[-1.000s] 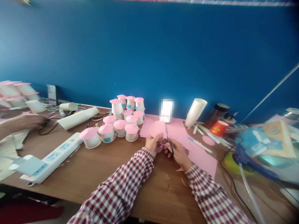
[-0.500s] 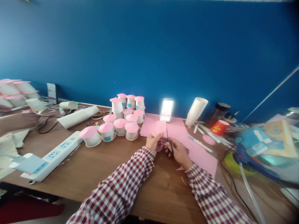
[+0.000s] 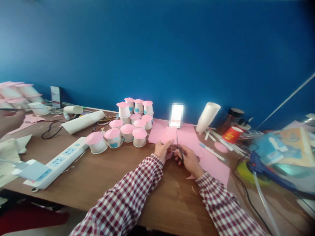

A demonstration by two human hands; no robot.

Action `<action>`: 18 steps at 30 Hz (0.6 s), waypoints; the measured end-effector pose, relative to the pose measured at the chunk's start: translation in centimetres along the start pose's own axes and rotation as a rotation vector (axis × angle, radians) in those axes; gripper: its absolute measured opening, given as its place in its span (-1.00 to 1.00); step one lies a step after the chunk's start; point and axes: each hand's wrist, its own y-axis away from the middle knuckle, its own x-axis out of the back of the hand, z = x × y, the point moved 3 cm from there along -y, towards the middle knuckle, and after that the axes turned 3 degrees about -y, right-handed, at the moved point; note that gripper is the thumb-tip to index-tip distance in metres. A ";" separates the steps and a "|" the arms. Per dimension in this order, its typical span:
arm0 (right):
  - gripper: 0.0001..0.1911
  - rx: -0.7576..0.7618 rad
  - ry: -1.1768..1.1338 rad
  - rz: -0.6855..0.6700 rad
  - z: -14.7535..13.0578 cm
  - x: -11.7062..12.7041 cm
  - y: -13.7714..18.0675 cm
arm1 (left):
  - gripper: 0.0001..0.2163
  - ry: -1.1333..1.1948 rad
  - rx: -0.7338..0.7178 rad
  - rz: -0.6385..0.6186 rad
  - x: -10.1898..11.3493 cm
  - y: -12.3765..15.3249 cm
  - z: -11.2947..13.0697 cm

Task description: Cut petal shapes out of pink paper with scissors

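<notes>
Wooden counter (image 3: 103,177): my left hand (image 3: 162,150) pinches pink disc (image 3: 168,135) steady; right hand (image 3: 188,159) fingers grip scissors (image 3: 178,147) for cutting.

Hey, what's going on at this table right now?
A person in a checked shirt is cutting pink paper. The right hand holds scissors, blades pointing away, and the left hand grips a pink paper piece at the blades. More pink sheets lie under the hands on the wooden table. To the left stands a cluster of white cups with pink tops, then a power strip. Another person's hand shows at the far left edge.
</notes>
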 end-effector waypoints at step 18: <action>-0.53 -0.004 0.000 0.020 0.1 0.0 -0.1 | -0.70 0.003 0.016 0.021 -0.1 0.2 0.1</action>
